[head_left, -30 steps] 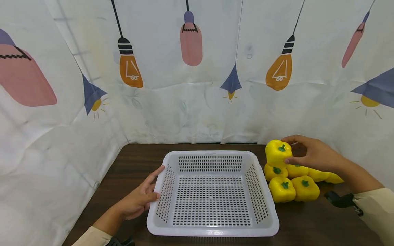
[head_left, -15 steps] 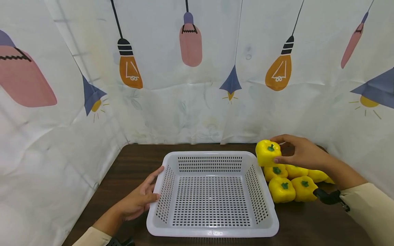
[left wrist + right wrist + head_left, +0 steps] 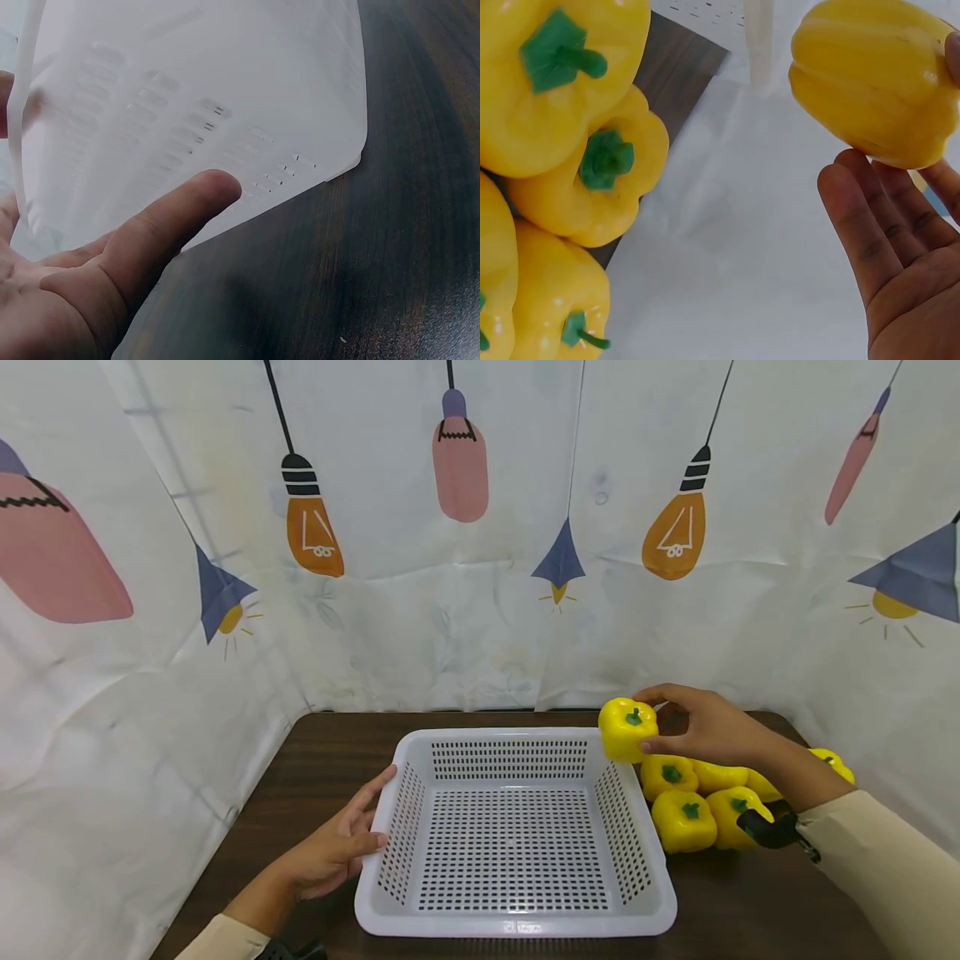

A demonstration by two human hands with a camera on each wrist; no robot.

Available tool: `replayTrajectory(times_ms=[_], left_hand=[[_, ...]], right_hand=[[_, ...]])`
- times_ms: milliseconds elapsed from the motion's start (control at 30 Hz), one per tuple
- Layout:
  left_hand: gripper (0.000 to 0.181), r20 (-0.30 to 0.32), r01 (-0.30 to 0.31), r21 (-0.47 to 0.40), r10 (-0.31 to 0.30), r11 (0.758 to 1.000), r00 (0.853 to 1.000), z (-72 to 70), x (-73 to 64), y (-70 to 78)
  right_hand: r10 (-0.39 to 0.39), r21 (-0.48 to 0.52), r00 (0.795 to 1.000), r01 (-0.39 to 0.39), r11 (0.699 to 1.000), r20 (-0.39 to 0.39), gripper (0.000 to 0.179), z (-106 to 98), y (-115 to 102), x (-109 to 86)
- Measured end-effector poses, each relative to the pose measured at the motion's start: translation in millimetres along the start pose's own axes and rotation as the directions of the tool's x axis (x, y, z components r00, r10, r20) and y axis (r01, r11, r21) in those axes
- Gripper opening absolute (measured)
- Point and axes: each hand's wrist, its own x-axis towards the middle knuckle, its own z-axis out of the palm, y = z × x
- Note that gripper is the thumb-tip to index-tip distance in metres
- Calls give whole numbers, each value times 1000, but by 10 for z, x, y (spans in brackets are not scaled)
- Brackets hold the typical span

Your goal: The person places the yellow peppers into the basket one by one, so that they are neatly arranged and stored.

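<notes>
In the head view my right hand (image 3: 705, 727) holds a yellow bell pepper (image 3: 624, 732) with a green stem, raised at the far right corner of a white perforated plastic basket (image 3: 517, 928). The right wrist view shows this bell pepper (image 3: 874, 75) between the thumb, partly out of frame, and the fingertips below it. My left hand (image 3: 337, 852) grips the basket's left rim; in the left wrist view a finger (image 3: 180, 214) lies against the outer wall. Nothing lies inside the basket.
Right of the basket, several more yellow bell peppers (image 3: 684, 821) sit in a cluster on the dark wooden table (image 3: 300, 785), partly behind the right forearm. A white printed cloth (image 3: 450, 635) hangs behind the table and along its sides.
My right hand has carried the bell pepper left, from above the pepper cluster to the basket's far right corner. The left hand has stayed on the rim.
</notes>
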Motion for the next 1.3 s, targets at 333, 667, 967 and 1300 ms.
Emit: replayTrajectory(times_ms=[333,667,967,1300], left_hand=[[94,6,-1,-14,1,1000,1000,-11,-1,-8],[94,12,-3,-9,3,1000,1000,-7,2,-15],[94,6,-9,3,9,1000,1000,0,5,-16],[94,-4,-4,12,4,1000,1000,-4,6,-16]], right_hand=[[-8,44,1000,7,999,23,71,66,-87,116],[-3,75,998,-1,997,58,72,149,-118,252],[-34,43,998,32,999,48,70,222,-169,354],[-48,61,996,43,997,77,71,298,-266,468]])
